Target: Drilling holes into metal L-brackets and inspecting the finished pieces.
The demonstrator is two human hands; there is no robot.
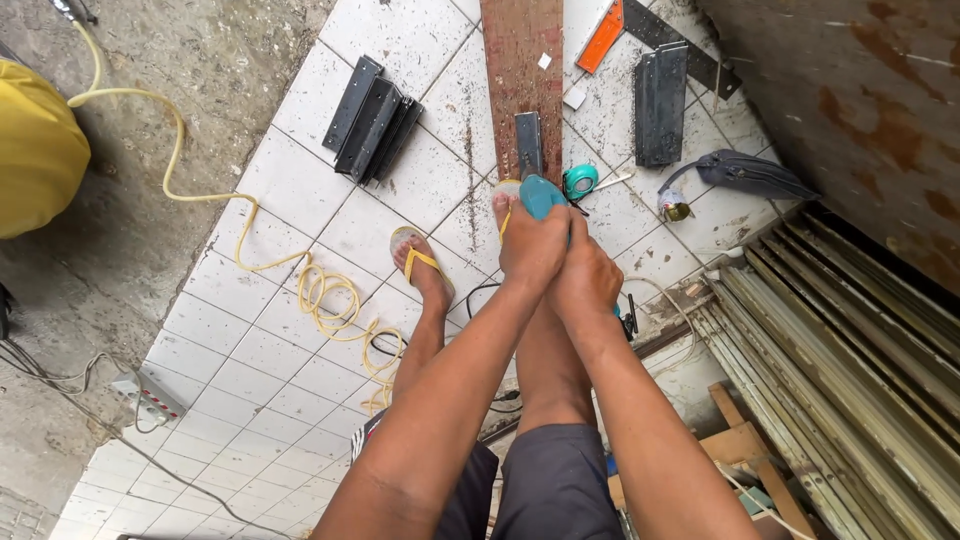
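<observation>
Both of my hands grip a teal power tool (pixel 541 194), an angle grinder by its shape. My left hand (pixel 532 245) wraps the front of its body, and my right hand (pixel 585 280) clasps it just behind. The tool's head hangs over a small dark metal piece (pixel 528 143) lying on a long brown board (pixel 523 80). My right foot in a yellow-strapped sandal (pixel 503 197) rests on the near end of that board; the left foot (pixel 423 268) stands on the white tiles.
Dark angle-iron pieces lie in two piles (pixel 370 122) (pixel 660 100). A yellow cable (pixel 325 290) coils over the tiles. A teal tape measure (pixel 580 180), an orange level (pixel 600 38), a power strip (pixel 148 397) and stacked metal rails (pixel 830 350) are nearby.
</observation>
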